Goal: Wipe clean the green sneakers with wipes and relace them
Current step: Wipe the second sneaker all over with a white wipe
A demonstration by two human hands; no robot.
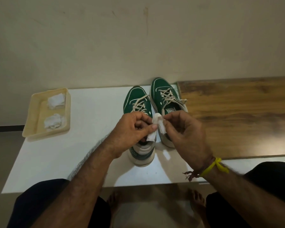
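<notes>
- Wipe (156, 127) held above the sneakers' heels, pinched between left hand (132, 129) and right hand (184, 130).
- Two laced green sneakers (138, 102) on the white table (89, 129), toes at twelve o'clock.
- Tray (31, 119) with more wipes (55, 100) at nine o'clock.

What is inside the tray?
Two crumpled white wipes lie in the tray, one behind the other. Whatever is under them is hidden.

Head-worn view, steeply downward over table (82, 145).
</notes>
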